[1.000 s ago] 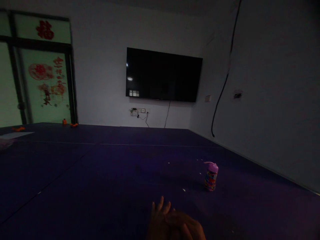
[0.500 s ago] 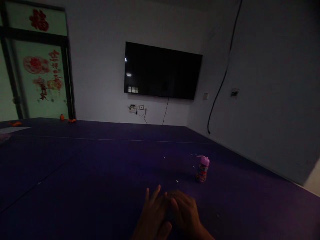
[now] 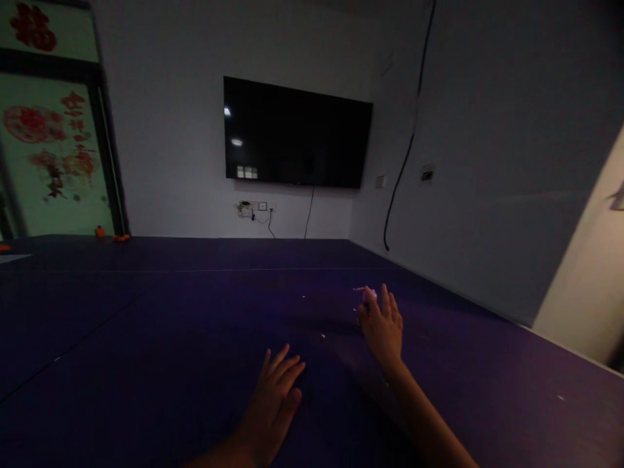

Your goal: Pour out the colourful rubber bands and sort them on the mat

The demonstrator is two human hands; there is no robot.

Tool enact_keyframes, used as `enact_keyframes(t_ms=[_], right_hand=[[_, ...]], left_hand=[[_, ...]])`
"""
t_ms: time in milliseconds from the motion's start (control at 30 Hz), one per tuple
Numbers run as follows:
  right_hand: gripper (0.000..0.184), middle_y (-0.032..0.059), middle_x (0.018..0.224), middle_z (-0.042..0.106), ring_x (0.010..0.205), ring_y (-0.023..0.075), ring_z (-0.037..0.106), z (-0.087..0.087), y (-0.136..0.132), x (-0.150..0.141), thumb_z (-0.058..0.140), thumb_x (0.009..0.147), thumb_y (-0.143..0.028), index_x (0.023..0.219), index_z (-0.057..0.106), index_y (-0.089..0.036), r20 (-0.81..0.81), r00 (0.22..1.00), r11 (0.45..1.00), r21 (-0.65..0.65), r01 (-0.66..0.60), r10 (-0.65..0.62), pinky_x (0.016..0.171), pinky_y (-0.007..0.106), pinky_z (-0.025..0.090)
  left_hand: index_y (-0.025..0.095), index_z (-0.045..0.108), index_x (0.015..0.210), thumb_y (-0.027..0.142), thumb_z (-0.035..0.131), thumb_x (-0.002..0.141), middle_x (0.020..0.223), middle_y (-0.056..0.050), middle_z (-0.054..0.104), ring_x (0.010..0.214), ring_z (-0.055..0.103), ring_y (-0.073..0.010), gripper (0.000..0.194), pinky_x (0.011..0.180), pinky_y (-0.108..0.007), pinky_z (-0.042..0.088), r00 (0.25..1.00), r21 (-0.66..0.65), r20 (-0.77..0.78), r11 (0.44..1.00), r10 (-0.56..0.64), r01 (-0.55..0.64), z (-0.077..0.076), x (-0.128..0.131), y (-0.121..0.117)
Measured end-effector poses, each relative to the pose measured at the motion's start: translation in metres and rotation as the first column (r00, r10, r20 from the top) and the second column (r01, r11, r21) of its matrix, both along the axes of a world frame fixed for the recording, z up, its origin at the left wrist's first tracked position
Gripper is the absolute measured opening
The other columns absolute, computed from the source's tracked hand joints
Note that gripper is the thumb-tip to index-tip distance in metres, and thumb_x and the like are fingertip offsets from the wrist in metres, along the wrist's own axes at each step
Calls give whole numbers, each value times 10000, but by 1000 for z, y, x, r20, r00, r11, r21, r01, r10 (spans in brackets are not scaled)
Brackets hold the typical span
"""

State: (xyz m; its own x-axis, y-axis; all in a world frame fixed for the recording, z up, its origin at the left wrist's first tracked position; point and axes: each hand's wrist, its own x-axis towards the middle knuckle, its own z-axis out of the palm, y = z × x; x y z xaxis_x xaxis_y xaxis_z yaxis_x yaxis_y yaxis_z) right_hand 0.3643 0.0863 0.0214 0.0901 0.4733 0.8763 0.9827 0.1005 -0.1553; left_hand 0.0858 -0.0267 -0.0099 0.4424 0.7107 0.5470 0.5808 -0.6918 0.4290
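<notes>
A small bottle with a pink top [image 3: 370, 294] and a multicoloured body stands on the dark purple surface [image 3: 219, 312]. My right hand [image 3: 383, 328] reaches out in front of it and hides most of its body. The fingers of that hand are stretched out and apart; whether they touch the bottle I cannot make out. My left hand [image 3: 275, 390] is lower and to the left, its fingers spread above or on the purple surface, holding nothing.
Small white scraps [image 3: 322, 336] lie scattered over the surface. Orange objects [image 3: 121, 238] sit at the far left edge, near a glass door [image 3: 53, 156] with red decorations. A television [image 3: 297, 133] hangs on the back wall, and a black cable [image 3: 402, 175] runs down the right wall.
My hands, close together before, are now apart. The right one has stretched forward to the bottle, covering most of it. The view has turned a little to the right.
</notes>
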Motion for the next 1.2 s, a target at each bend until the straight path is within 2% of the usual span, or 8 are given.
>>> enact_keyframes(t_ms=[267,500,733,867,1000,1033,1100,1200], right_hand=[[479,56,1454,361,1366,268,222,-15,20,14,275,935,-324,1402,347,-245,71,997,977,-211,-26,42,1066,507,225],[631,188,1420,367,1279,292,382,-22,35,8,322,899,-483,1410,316,-112,-248,968,972,-213,-96,42,969,404,383],[587,196,1058,648,1030,335,599,-7,82,1,503,808,-497,1265,515,-129,-297,937,773,-633,-48,-185,797,407,459],[322,177,956,677,947,320,638,1,90,-9,528,791,-323,1036,647,-150,-335,930,780,-619,-94,-153,736,361,469],[414,105,1014,665,950,238,633,1,66,-41,518,788,-309,1186,542,-197,-418,909,829,-505,-239,8,731,285,476],[460,92,991,663,898,226,640,-1,55,-53,549,757,-296,1202,517,-182,-559,812,833,-360,-421,169,694,277,484],[457,47,819,649,687,200,630,-5,25,-79,588,718,-322,1144,526,-170,-750,528,670,-155,-726,399,533,262,473],[378,-11,681,584,559,156,564,-8,-22,-117,645,703,-389,1004,529,-191,-876,211,452,8,-892,433,439,229,425]], left_hand=[[240,462,1327,469,266,967,1331,-58,528,1326,342,-247,469,1108,-578,186,1000,21,23,1000,1,-2,-1,1,1],[208,458,1323,448,297,966,1324,-74,533,1315,360,-245,459,1110,-553,211,1000,77,-18,997,-1,2,6,4,-7],[193,460,1321,441,387,942,1314,-95,541,1290,399,-260,459,1092,-516,283,996,169,-84,985,-11,25,-12,7,9],[184,474,1313,453,393,935,1287,-108,560,1266,425,-269,470,1069,-514,320,998,114,-65,993,-18,25,-17,7,13],[221,492,1297,411,433,923,1313,-92,538,1262,430,-253,424,1062,-472,345,994,-26,102,999,49,-47,-12,7,10],[227,501,1288,410,448,915,1314,-91,537,1253,441,-254,419,1059,-468,348,982,-69,171,995,85,-74,-11,6,12],[222,505,1282,413,479,895,1317,-105,529,1233,463,-262,433,1052,-470,348,935,-181,309,976,172,-120,-10,4,17],[162,430,1338,431,573,824,1363,-163,470,1234,462,-291,597,1032,-476,359,842,-310,473,944,259,-116,-10,-2,26]])
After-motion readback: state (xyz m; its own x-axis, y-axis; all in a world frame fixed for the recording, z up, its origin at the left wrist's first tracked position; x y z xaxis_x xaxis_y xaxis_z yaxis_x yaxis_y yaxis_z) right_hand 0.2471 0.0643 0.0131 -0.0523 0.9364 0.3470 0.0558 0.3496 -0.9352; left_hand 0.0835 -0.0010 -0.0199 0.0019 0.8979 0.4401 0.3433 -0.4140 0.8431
